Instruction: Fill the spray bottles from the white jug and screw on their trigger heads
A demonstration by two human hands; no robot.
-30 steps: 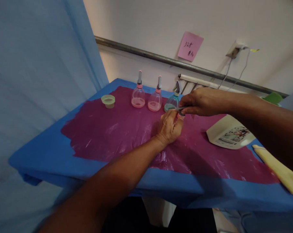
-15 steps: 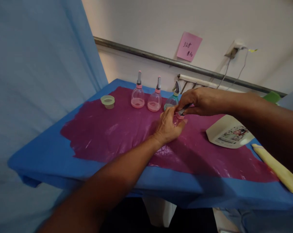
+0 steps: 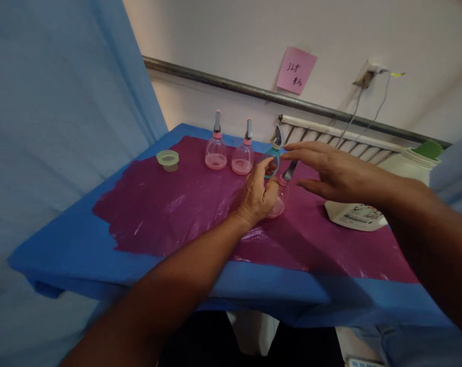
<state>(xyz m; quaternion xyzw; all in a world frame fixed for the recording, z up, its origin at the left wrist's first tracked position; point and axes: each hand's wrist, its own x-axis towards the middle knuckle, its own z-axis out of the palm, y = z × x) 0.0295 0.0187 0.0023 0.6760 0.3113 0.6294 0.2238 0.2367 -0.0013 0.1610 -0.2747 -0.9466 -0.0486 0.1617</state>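
Note:
A clear spray bottle with a pink collar and grey trigger head (image 3: pixel 280 205) stands upright on the dark red sheet (image 3: pixel 165 214), a little pink liquid inside. Just left of it is my left hand (image 3: pixel 254 196), fingers curved and thumb apart, partly covering the bottle. I cannot tell whether it still touches the bottle. My right hand (image 3: pixel 332 173) hovers right of the spray head, fingers stretched out, holding nothing. Behind my left fingers stands a teal spray bottle (image 3: pixel 276 157). Two more pink-collared spray bottles, one at far left (image 3: pixel 215 155) and one beside it (image 3: pixel 242 159), hold pink liquid.
A small green-rimmed cup (image 3: pixel 168 160) sits at the left. A large whitish jug (image 3: pixel 355 216), partly behind my right arm, stands at the right with a green thing (image 3: pixel 429 149) on top. Blue cloth (image 3: pixel 81 239) covers the table. A metal pipe (image 3: pixel 215 83) crosses the wall.
My right hand has let go of the spray head and drawn back to the right, its fingers opening. My left hand has loosened and shifted slightly left, uncovering more of the bottle.

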